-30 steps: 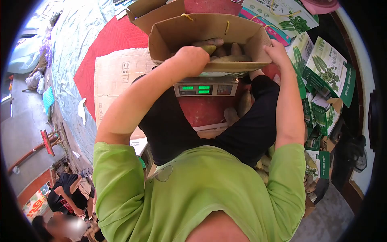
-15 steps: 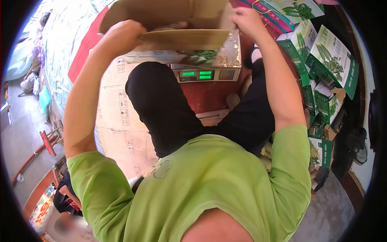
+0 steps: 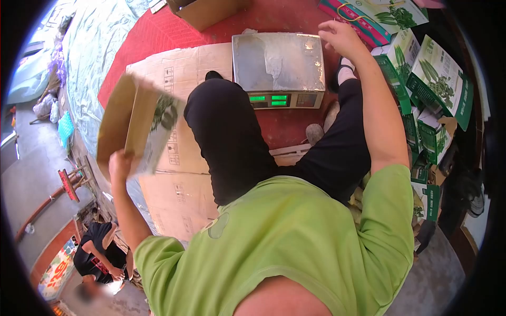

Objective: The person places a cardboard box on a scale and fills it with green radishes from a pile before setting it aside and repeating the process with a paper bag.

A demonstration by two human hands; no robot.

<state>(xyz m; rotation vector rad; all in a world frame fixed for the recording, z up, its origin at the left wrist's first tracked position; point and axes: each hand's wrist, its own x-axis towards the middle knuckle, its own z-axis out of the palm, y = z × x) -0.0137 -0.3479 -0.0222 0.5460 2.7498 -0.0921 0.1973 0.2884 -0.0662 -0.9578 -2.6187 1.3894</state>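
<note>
My left hand (image 3: 119, 160) grips the lower edge of a brown cardboard box (image 3: 138, 125) with green print, held out to my left above flattened cardboard sheets (image 3: 174, 73). My right hand (image 3: 341, 38) is empty with fingers apart, hovering just right of the electronic scale (image 3: 278, 67). The scale's metal pan is bare and its green display is lit. My black-trousered legs bend around the scale.
Several green-and-white printed boxes (image 3: 435, 84) are stacked along the right. An open brown carton (image 3: 203, 11) stands at the top on the red mat (image 3: 153, 37). Another person in black (image 3: 95, 253) crouches at the lower left.
The box came off the scale and swung to my left in my left hand. My right hand let go of it and stays by the scale.
</note>
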